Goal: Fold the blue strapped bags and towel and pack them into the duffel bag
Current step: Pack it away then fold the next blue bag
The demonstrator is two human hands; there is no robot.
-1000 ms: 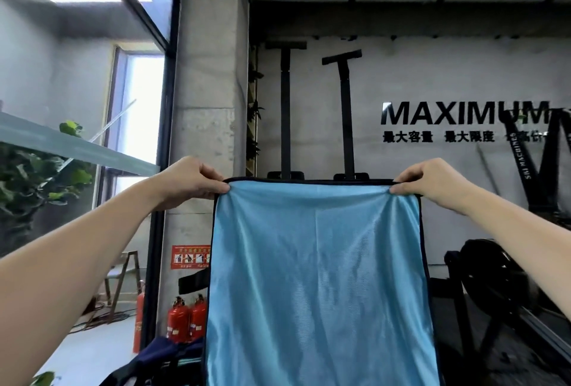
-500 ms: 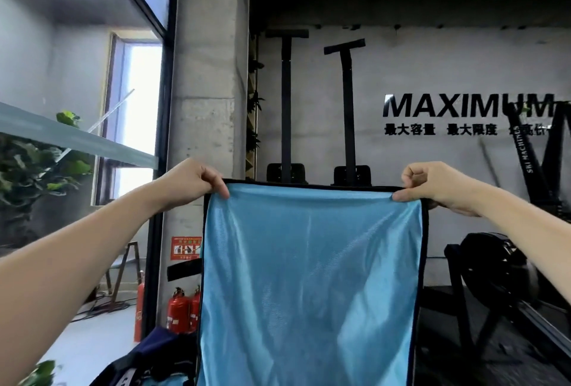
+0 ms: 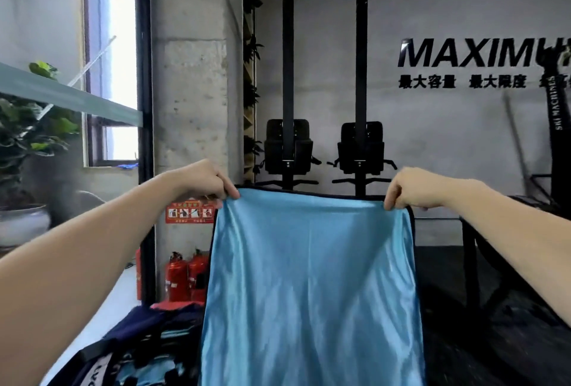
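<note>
Hanging full-length, blue towel [image 3: 312, 287] held up by top corners: left hand [image 3: 200, 183] & right hand [image 3: 414, 189] each pinching tight; duffel bag [image 3: 139, 351] below-left.

We are seeing a shiny, smooth blue cloth towel [image 3: 312, 287] and, at ten o'clock, a rough grey concrete pillar [image 3: 191, 77].
</note>
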